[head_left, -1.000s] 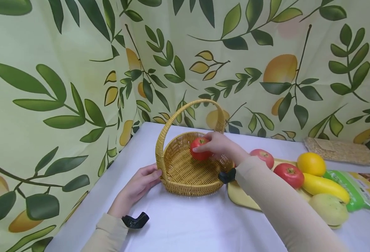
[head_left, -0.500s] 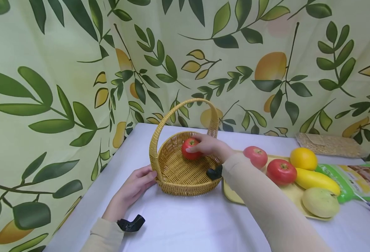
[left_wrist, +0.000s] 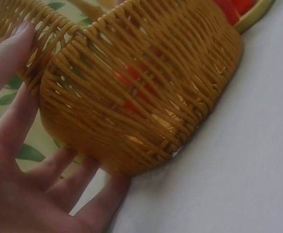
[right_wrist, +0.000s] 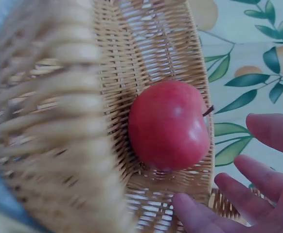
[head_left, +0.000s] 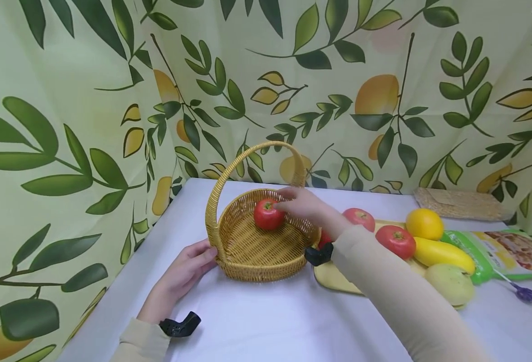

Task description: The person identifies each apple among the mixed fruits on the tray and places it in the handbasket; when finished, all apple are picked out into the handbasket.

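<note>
A golden wicker basket [head_left: 259, 274] with a tall hoop handle stands on the white cloth. One red apple [head_left: 266, 217] lies inside, towards the back. My left hand [head_left: 188, 267] holds the basket's left side at the foot of the handle; in the left wrist view its thumb and fingers [left_wrist: 54, 170] lie against the weave. Over the basket's right rear rim is my right hand [head_left: 308, 207], its fingers spread and holding nothing. In the right wrist view a gap shows between those fingers [right_wrist: 256, 174] and the apple [right_wrist: 168, 126].
Right of the basket is a yellow tray [head_left: 338, 281] with more red apples [head_left: 396, 242], an orange [head_left: 424, 224], a long yellow fruit [head_left: 444, 254] and a pale green fruit [head_left: 450, 284]. A green package [head_left: 497, 251] and a woven pouch [head_left: 465, 203] lie beyond.
My right hand has let go of the apple and drawn back to the right. The apple stays in the basket. My left hand keeps its place on the basket while the head view shifts.
</note>
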`<state>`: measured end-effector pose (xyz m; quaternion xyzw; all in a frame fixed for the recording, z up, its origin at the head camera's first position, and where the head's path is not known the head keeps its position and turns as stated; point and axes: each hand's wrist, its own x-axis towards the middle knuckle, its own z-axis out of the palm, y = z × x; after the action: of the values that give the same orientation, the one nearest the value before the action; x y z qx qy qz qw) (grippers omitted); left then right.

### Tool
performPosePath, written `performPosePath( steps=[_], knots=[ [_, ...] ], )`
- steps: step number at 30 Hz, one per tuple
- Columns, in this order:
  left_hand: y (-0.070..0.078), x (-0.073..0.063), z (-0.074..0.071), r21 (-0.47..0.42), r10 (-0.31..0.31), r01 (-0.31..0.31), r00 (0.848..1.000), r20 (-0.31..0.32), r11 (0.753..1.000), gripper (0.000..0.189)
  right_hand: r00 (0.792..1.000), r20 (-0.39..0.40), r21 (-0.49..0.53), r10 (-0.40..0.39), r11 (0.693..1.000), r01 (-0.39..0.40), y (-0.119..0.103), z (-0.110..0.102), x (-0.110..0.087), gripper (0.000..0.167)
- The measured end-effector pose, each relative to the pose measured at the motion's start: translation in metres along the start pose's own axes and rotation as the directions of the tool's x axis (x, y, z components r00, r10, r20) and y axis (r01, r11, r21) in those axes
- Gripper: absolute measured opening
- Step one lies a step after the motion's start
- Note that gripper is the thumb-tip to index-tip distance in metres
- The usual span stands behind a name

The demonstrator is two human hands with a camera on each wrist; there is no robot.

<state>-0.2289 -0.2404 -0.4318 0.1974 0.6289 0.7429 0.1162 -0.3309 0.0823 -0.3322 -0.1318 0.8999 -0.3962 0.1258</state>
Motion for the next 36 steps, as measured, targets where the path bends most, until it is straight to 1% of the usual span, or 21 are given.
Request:
performPosePath(
  steps=[4, 9, 13, 16, 19, 22, 26, 28, 32, 36],
  knots=[
    [0.001, -0.004, -0.003, -0.008, 0.006, -0.006, 1.0, 0.004, 1.0, 0.026, 1.0, 0.005, 0.042, -0.022, 0.999, 0.022, 0.006, -0.008, -0.015, 0.057],
    [0.001, -0.006, -0.001, -0.021, -0.007, 0.008, 1.0, 0.014, 1.0, 0.026, 1.0, -0.014, 0.083, -0.005, 0.996, 0.006, 0.019, -0.024, -0.049, 0.053],
    [0.0, -0.01, 0.0, -0.012, -0.015, 0.015, 1.0, -0.003, 1.0, 0.025, 0.997, -0.077, 0.064, 0.015, 0.998, -0.011, 0.027, -0.033, -0.079, 0.049],
    [-0.001, -0.013, 0.001, -0.007, -0.008, 0.008, 1.0, -0.012, 1.0, 0.024, 0.99, -0.139, 0.084, 0.034, 0.996, -0.023, 0.034, -0.035, -0.098, 0.045],
    [-0.002, -0.013, 0.002, -0.013, -0.005, 0.005, 1.0, -0.014, 1.0, 0.024, 0.978, -0.202, 0.088, 0.048, 0.996, -0.031, 0.049, -0.035, -0.116, 0.042],
    [-0.004, -0.013, 0.003, -0.023, -0.013, 0.012, 1.0, -0.017, 1.0, 0.025, 0.964, -0.261, 0.049, 0.056, 0.998, -0.045, 0.066, -0.033, -0.128, 0.042],
    [-0.005, -0.011, 0.004, -0.023, -0.025, 0.024, 0.999, -0.031, 0.999, 0.025, 0.952, -0.301, 0.008, 0.063, 0.998, -0.064, 0.079, -0.034, -0.139, 0.044],
    [-0.005, -0.01, 0.004, -0.019, -0.024, 0.023, 0.999, -0.034, 1.0, 0.025, 0.951, -0.302, 0.0, 0.064, 0.998, -0.067, 0.081, -0.035, -0.141, 0.044],
    [-0.003, -0.007, 0.001, -0.007, -0.018, 0.018, 0.999, -0.037, 1.0, 0.027, 0.958, -0.282, -0.018, 0.055, 0.998, -0.062, 0.083, -0.033, -0.139, 0.048],
    [-0.001, -0.003, 0.0, -0.003, -0.004, 0.004, 1.0, -0.022, 1.0, 0.027, 0.965, -0.262, -0.059, 0.027, 0.997, -0.045, 0.083, -0.03, -0.135, 0.056]
  ],
)
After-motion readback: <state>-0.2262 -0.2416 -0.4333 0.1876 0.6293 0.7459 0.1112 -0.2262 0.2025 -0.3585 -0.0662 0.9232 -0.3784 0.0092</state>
